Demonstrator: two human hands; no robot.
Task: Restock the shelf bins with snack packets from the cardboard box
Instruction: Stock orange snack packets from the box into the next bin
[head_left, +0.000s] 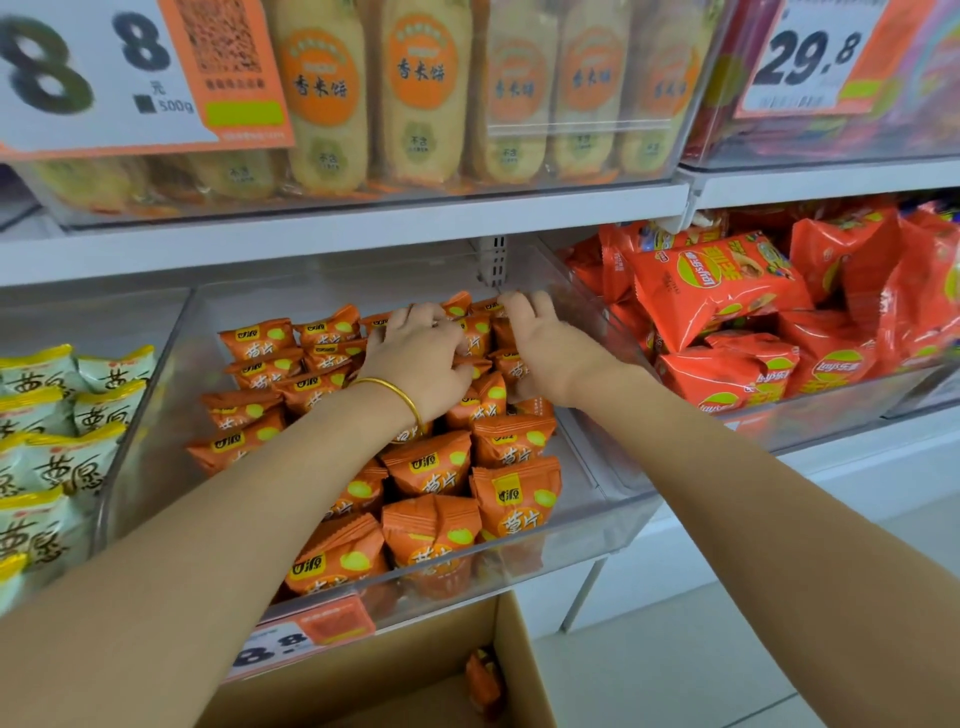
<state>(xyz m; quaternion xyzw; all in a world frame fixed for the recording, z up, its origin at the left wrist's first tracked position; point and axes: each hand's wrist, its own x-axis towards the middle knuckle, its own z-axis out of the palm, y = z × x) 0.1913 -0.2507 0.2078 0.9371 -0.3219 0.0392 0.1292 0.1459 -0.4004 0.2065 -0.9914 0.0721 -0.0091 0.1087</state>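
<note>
— Left hand (415, 358) and right hand (545, 353), both deep in the clear bin (156, 415) on the middle shelf. Left fingertips buried among the orange packets (431, 467); right thumb tucked out of sight under the palm. Back row of packets partly masked by both hands.

— Anything cut off?

— Cardboard box (519, 649) below the bin, only its top corner in view, with one blurred orange packet (483, 680) inside. Lower price tag (275, 649) half covered by the left forearm, reading "8.8".

— Other writing?

— Yellow logo and Chinese characters on every orange packet. Lay's logo on the red bags (717, 286) in the bin to the right. "香米饼" on the rice crackers (322, 104) above. Upper price card (93, 78): "8 8", "元", "500g". Another card (810, 57): "29.8".

— And the grip?

— Left: knuckles up, fingers bent down onto the packets, gold bangle (389, 395) at the wrist; cannot tell whether gripping or only pressing. Right: just beside it, reaching farther back, fingers close together and nearly straight, resting on the rear packets.
</note>
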